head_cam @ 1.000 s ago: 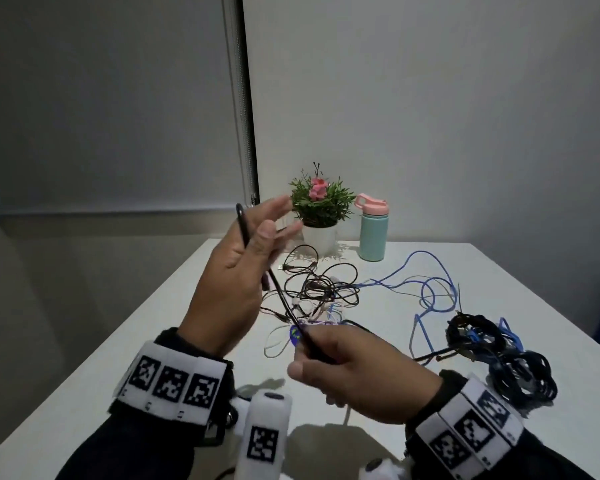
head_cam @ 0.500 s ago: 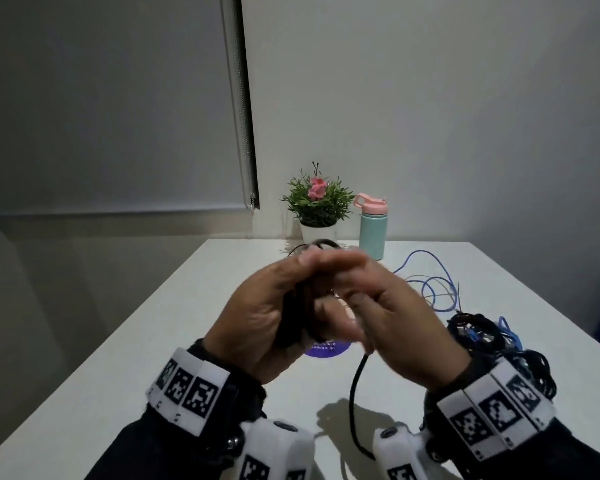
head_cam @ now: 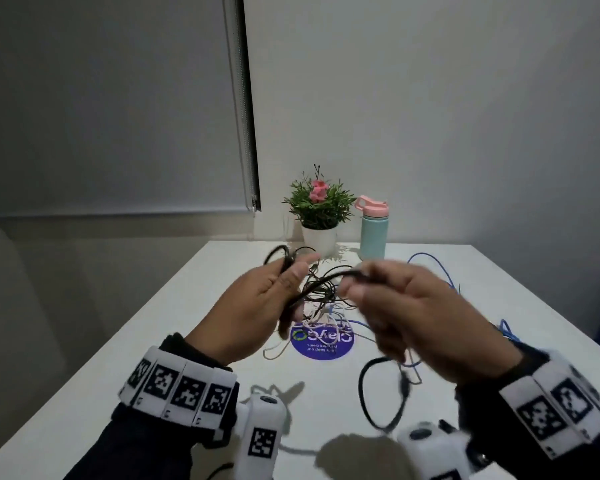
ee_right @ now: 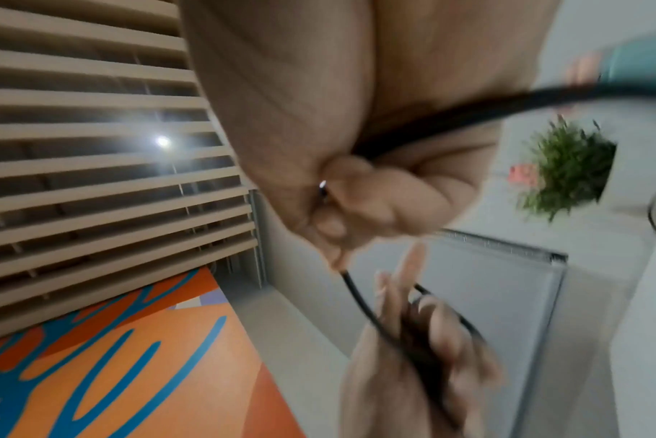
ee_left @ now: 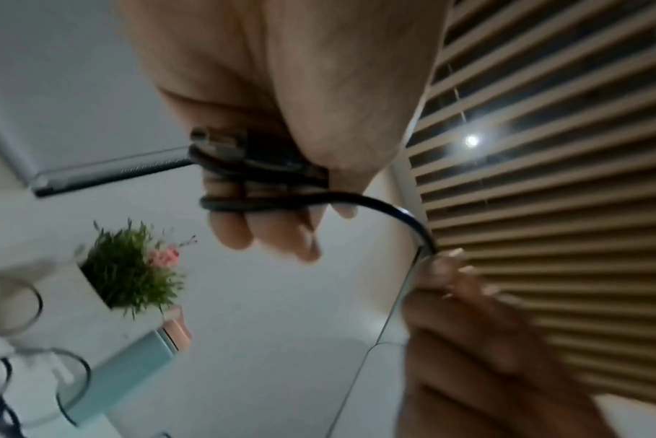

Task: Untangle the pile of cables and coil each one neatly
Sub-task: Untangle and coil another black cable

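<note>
My left hand (head_cam: 284,282) holds a black cable (head_cam: 321,277) wound in loops round its fingers. The left wrist view shows those loops (ee_left: 258,183) with a USB plug (ee_left: 217,137) tucked under the thumb. Just to the right, my right hand (head_cam: 355,280) pinches the same cable a short stretch away; the rest hangs below it in a loop (head_cam: 378,393) over the table. In the right wrist view the cable (ee_right: 506,103) runs through the right hand's curled fingers (ee_right: 341,213). A tangle of thin black and white cables (head_cam: 321,299) lies on the table behind the hands.
A blue cable (head_cam: 442,271) sprawls at the back right, and more blue cable (head_cam: 506,330) shows past my right wrist. A potted plant (head_cam: 317,209) and a teal bottle (head_cam: 373,230) stand at the far edge. A purple round sticker (head_cam: 323,342) marks the white table (head_cam: 187,323).
Half a second ago the hands met at the centre over the coil. They have since parted, the right hand drawing a stretch of cable rightward.
</note>
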Motion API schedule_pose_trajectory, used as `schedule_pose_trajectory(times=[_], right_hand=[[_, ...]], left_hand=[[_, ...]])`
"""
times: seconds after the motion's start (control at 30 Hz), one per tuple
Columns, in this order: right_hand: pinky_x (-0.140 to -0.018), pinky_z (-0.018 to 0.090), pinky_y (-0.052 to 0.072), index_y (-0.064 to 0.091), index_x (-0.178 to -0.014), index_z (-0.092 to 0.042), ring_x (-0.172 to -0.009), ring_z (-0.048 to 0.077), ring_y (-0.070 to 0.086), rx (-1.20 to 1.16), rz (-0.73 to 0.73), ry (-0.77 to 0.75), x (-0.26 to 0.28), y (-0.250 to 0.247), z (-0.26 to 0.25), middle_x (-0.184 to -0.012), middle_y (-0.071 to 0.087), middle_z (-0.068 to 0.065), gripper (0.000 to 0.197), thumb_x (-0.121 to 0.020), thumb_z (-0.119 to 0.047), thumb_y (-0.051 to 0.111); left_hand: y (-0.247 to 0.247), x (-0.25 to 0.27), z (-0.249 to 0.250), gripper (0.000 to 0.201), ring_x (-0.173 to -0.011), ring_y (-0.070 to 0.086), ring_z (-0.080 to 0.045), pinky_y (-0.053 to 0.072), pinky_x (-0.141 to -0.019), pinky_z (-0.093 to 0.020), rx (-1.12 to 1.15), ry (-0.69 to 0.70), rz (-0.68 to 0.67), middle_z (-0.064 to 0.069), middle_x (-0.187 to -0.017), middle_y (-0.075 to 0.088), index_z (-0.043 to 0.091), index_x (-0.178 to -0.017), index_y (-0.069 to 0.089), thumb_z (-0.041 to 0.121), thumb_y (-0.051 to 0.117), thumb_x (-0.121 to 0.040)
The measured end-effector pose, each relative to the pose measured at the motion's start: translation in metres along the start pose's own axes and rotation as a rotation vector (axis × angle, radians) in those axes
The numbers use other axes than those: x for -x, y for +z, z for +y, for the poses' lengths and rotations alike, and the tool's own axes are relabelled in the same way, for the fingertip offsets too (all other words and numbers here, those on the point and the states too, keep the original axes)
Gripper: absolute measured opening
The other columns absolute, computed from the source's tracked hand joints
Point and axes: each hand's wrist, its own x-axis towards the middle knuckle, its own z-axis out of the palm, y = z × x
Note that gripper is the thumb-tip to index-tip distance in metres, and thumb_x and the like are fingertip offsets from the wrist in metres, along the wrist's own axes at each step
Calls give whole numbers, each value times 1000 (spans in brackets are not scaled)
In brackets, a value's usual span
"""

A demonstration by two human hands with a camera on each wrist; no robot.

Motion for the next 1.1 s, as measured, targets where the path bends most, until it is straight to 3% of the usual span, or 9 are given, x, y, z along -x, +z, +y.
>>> schedule_pose_trajectory(times=[0.17, 0.27, 0.33, 0.5, 0.6, 0.77, 0.9, 1.0, 1.1], right_hand=[[-43, 24, 17, 60, -98, -10, -47, 13, 19, -67, 299, -45, -6, -11, 11, -59, 28, 1, 15, -102, -17, 46], [-40, 25, 25, 54, -95, -17, -39, 12, 33, 207, 169, 2, -6, 11, 26, -54, 44, 1, 17, -106, -22, 42], [-41, 26, 38, 50, -93, -25, -40, 4, 44, 477, -23, 31, -3, 31, 37, -56, 56, -10, 10, -102, -21, 47], [-44, 28, 48, 55, -109, -23, -47, 16, 54, 217, -309, 289, 1, 43, 34, -70, 58, 0, 28, -83, -17, 64], [-41, 27, 50, 57, -120, -12, -47, 19, 49, 54, -340, 321, 3, 25, 17, -69, 56, 7, 44, -77, -6, 60], [-39, 26, 47, 71, -104, -16, -39, 14, 44, 176, -199, 199, 6, -6, 0, -69, 53, 6, 27, -79, -8, 63], [-40, 25, 41, 71, -101, -20, -41, 13, 39, 226, -36, 22, 8, -25, -5, -66, 57, -8, 14, -90, -13, 67], [-48, 34, 45, 68, -104, -19, -47, 17, 45, 327, 130, -78, 3, -19, 3, -66, 57, -12, 14, -96, -11, 60], [-80, 32, 53, 63, -120, -24, -82, 10, 64, 492, 153, -139, 1, -8, 9, -96, 63, -13, 28, -97, -9, 57]], left_hand=[[22, 10, 24, 54, -45, 39, -14, 23, -53, -34, 587, -66, -313, 0, -52, 31, 15, -62, 64, 50, 48, -99], [27, 12, 34, 36, -53, 61, -14, 49, -62, -32, 1088, 9, -425, -3, -65, 60, 7, -84, 69, 35, 54, -100], [25, 8, 35, 38, -83, 74, -20, 58, -78, -33, 1287, 9, -356, -10, -103, 75, 2, -116, 70, 32, 52, -100], [16, -2, 18, 43, -109, 71, -27, 57, -89, -31, 624, 50, 91, -6, -126, 71, 15, -135, 58, 35, 48, -98], [12, 1, 11, 41, -89, 76, -20, 58, -83, -26, 229, 53, 70, -1, -103, 77, 25, -134, 58, 41, 46, -98], [2, 5, 5, 46, -41, 51, -9, 40, -51, -30, -295, -53, -92, 6, -49, 54, 20, -85, 73, 54, 45, -101], [-5, 10, 10, 62, -42, 25, -10, 25, -46, -21, 190, -244, -402, 5, -50, 31, 14, -67, 69, 74, 59, -76], [-1, 13, 14, 40, -37, 27, -7, 26, -44, -19, 492, -176, -443, 7, -44, 39, 19, -58, 62, 50, 68, -82], [5, 13, 13, 41, -32, 21, -4, 21, -43, -20, 765, -198, -398, 7, -40, 30, 19, -55, 47, 39, 62, -88]])
